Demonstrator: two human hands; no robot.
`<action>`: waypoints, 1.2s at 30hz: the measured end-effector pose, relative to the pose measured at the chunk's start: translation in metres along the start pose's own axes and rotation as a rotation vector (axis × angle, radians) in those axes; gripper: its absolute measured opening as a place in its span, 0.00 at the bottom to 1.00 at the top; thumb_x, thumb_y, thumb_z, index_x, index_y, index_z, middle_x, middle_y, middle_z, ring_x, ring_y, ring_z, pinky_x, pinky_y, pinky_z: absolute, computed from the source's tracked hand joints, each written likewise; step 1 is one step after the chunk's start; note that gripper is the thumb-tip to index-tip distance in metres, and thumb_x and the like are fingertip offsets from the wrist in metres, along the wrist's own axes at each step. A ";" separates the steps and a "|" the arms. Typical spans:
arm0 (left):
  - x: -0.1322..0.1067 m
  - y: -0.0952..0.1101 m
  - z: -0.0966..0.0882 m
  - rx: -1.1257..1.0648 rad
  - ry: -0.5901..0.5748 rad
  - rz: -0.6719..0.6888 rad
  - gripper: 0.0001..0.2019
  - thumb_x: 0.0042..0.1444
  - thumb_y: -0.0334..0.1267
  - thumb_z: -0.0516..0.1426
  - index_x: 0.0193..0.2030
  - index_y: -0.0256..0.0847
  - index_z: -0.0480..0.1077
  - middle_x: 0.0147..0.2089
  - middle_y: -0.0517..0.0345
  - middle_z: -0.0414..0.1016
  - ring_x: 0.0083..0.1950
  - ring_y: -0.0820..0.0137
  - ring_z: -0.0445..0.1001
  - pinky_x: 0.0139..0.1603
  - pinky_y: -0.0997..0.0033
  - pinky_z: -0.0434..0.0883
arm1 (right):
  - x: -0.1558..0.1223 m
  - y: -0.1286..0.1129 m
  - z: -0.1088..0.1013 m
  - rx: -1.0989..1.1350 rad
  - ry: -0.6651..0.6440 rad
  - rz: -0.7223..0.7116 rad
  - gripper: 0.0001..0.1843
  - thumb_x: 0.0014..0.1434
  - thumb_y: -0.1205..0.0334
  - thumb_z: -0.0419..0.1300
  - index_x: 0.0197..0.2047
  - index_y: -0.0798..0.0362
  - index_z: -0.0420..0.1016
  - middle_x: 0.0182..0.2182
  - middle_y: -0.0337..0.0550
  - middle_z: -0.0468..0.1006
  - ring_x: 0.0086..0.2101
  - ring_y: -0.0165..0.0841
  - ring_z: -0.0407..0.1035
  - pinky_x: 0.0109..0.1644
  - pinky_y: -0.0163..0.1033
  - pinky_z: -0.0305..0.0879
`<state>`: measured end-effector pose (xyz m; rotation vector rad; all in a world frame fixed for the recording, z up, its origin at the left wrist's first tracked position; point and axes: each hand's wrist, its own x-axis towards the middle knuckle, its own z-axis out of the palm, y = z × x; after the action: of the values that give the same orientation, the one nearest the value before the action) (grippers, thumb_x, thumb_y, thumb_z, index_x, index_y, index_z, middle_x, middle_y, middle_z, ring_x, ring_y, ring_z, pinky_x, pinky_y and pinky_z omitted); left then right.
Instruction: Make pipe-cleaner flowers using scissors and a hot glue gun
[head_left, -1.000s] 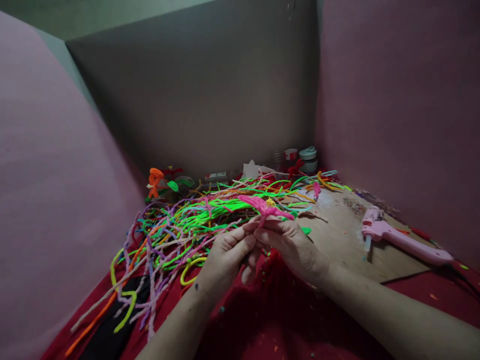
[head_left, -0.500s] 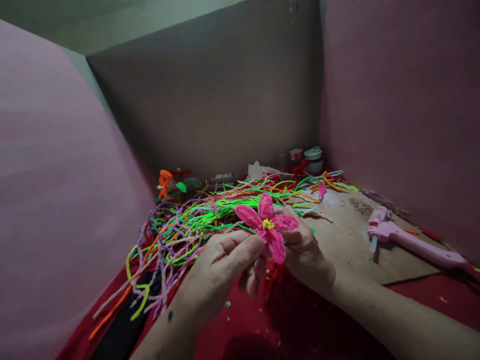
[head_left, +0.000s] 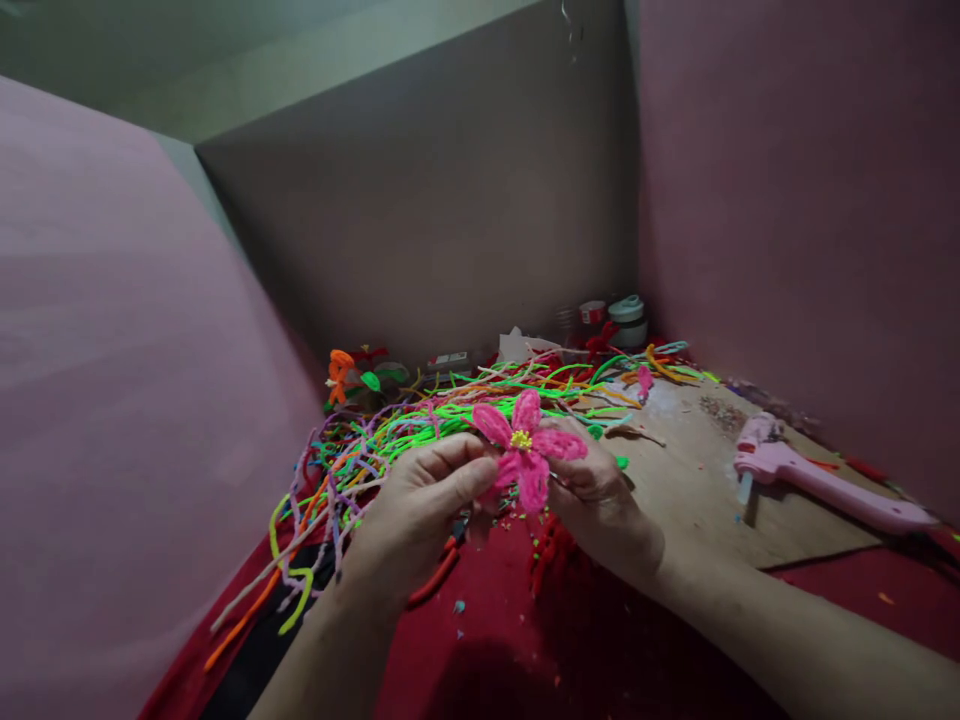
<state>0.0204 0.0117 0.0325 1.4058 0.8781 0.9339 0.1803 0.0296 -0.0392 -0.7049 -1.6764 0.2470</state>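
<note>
A pink pipe-cleaner flower (head_left: 534,482) with five petals and a yellow centre is held up between my two hands, facing the camera. My left hand (head_left: 431,490) pinches its lower left petal between thumb and fingers. Behind the right side of the flower, my right hand (head_left: 604,505) is closed on it, with some fingertips hidden by the petals. A large heap of loose pipe cleaners (head_left: 442,412), bright green, purple, orange and pink, lies just beyond the hands.
On the right, a pink hot glue gun (head_left: 825,480) rests on a tan board (head_left: 690,500). Red cloth (head_left: 465,660) covers the surface in front. An orange flower (head_left: 340,375) stands at the back left; a lidded jar (head_left: 628,320) is at the back right. Pink walls flank both sides.
The flower and both hands have shifted slightly left. My left hand has moved up and left, and its fingers now grip the lower left petal. The view has tilted a little.
</note>
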 end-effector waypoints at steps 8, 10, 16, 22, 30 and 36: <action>-0.013 -0.026 0.032 -0.461 0.011 -0.156 0.16 0.40 0.46 0.65 0.28 0.35 0.69 0.19 0.63 0.66 0.13 0.82 0.59 0.12 0.82 0.55 | 0.000 0.005 -0.003 -0.153 0.071 -0.072 0.10 0.57 0.67 0.55 0.35 0.48 0.77 0.40 0.47 0.73 0.41 0.39 0.63 0.45 0.46 0.61; -0.011 -0.030 0.044 -0.480 0.060 -0.121 0.16 0.43 0.45 0.64 0.23 0.35 0.65 0.16 0.67 0.60 0.11 0.84 0.55 0.11 0.82 0.52 | -0.001 0.006 -0.003 -0.164 0.066 -0.079 0.10 0.56 0.67 0.54 0.36 0.49 0.77 0.40 0.48 0.74 0.40 0.40 0.63 0.44 0.47 0.60; -0.002 -0.035 0.057 -0.414 0.209 -0.012 0.14 0.45 0.34 0.62 0.22 0.38 0.58 0.13 0.72 0.52 0.11 0.85 0.46 0.12 0.82 0.48 | -0.003 0.007 -0.002 -0.127 0.096 -0.056 0.09 0.57 0.63 0.54 0.34 0.50 0.76 0.37 0.49 0.74 0.39 0.40 0.63 0.43 0.48 0.60; -0.007 -0.021 0.038 -0.380 0.159 -0.077 0.19 0.42 0.49 0.63 0.24 0.37 0.61 0.19 0.68 0.59 0.14 0.85 0.53 0.14 0.82 0.51 | 0.000 0.003 -0.004 -0.124 0.091 -0.071 0.13 0.56 0.70 0.52 0.34 0.48 0.76 0.38 0.47 0.74 0.38 0.39 0.64 0.42 0.47 0.61; -0.003 -0.001 0.019 -0.053 0.147 -0.024 0.16 0.45 0.42 0.62 0.18 0.36 0.62 0.14 0.68 0.56 0.13 0.85 0.50 0.13 0.82 0.46 | -0.003 0.001 -0.001 0.005 0.043 -0.013 0.12 0.56 0.71 0.53 0.37 0.48 0.76 0.37 0.44 0.74 0.39 0.37 0.64 0.44 0.46 0.62; -0.003 0.004 0.004 0.200 0.138 0.012 0.13 0.44 0.39 0.62 0.18 0.36 0.66 0.12 0.67 0.58 0.13 0.84 0.52 0.13 0.82 0.48 | -0.008 0.003 0.004 0.225 -0.046 0.102 0.12 0.58 0.66 0.54 0.41 0.46 0.76 0.40 0.42 0.73 0.43 0.37 0.64 0.50 0.47 0.60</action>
<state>0.0233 0.0073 0.0366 1.5311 1.0926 0.9818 0.1781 0.0282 -0.0486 -0.6198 -1.6268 0.5189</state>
